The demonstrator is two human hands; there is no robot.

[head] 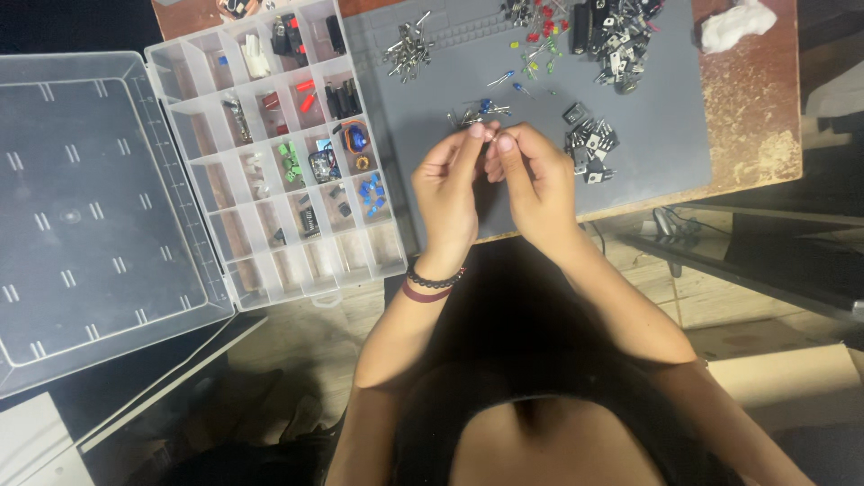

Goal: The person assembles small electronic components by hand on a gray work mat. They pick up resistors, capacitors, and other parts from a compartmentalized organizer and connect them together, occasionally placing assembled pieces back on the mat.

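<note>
Pinching together above the grey mat (pixel 666 135), the left hand (pixel 447 193) and right hand (pixel 537 184) hold something too small to tell, near loose small parts (pixel 477 112).

Clear plastic compartment organizer box (pixel 270 153) at left, rectangular; transparent hinged lid (pixel 90 207) open flat beside it.
</note>
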